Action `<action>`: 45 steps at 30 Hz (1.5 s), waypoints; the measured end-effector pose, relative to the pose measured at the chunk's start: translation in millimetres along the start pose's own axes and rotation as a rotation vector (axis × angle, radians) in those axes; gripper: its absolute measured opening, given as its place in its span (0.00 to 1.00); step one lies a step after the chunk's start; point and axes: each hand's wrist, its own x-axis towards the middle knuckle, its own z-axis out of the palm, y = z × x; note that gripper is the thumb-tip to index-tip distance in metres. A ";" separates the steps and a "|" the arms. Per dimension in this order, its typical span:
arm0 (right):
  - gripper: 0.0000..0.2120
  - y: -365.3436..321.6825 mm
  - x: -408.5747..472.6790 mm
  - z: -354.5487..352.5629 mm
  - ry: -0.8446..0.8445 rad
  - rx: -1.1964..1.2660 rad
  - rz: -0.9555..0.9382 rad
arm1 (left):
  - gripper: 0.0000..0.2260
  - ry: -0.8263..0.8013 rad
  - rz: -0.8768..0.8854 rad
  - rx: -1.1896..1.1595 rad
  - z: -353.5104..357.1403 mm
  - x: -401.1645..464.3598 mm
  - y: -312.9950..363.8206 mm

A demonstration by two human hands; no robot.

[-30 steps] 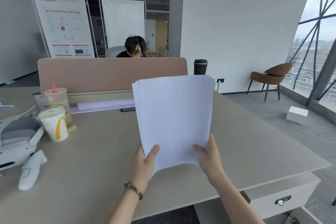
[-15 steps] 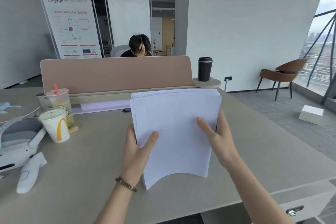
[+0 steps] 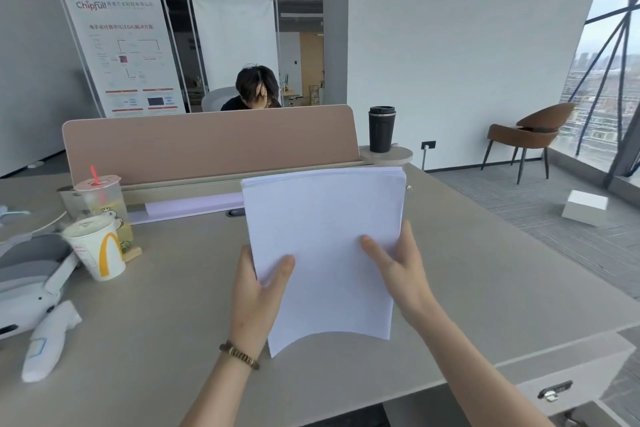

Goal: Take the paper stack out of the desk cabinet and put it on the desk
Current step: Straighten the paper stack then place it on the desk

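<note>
A white paper stack [image 3: 325, 236] is held tilted over the middle of the grey desk [image 3: 173, 315], its near edge bowed upward just above the desk top. My left hand [image 3: 258, 291] grips the stack's left side, thumb on top. My right hand [image 3: 398, 270] grips its right side, thumb on top too. The desk cabinet [image 3: 575, 381] shows at the lower right under the desk edge, with a lock on its front.
A paper cup [image 3: 98, 250] and a clear drink cup [image 3: 102, 204] stand at the left, with a white headset [image 3: 31, 281] and controller [image 3: 48, 340] nearer. A tan divider [image 3: 211, 142] runs along the back, a person behind it. A black tumbler [image 3: 381, 128] stands at the divider's right end.
Both hands have lowered the stack toward the desk and slid up along its sides. The stack tilted flatter, away from me.
</note>
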 end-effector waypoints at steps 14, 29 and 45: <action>0.17 73.3 -43.7 4.5 0.018 -0.050 0.141 | 0.22 -0.109 -0.176 0.256 -11.0 -24.9 -55.5; 0.14 89.3 -47.1 6.2 -0.012 -0.108 0.199 | 0.23 -0.065 -0.187 0.208 -7.4 -27.5 -52.3; 0.19 71.8 54.5 -156.1 0.193 -0.348 0.132 | 0.12 -0.229 -0.193 0.231 172.5 5.0 -66.1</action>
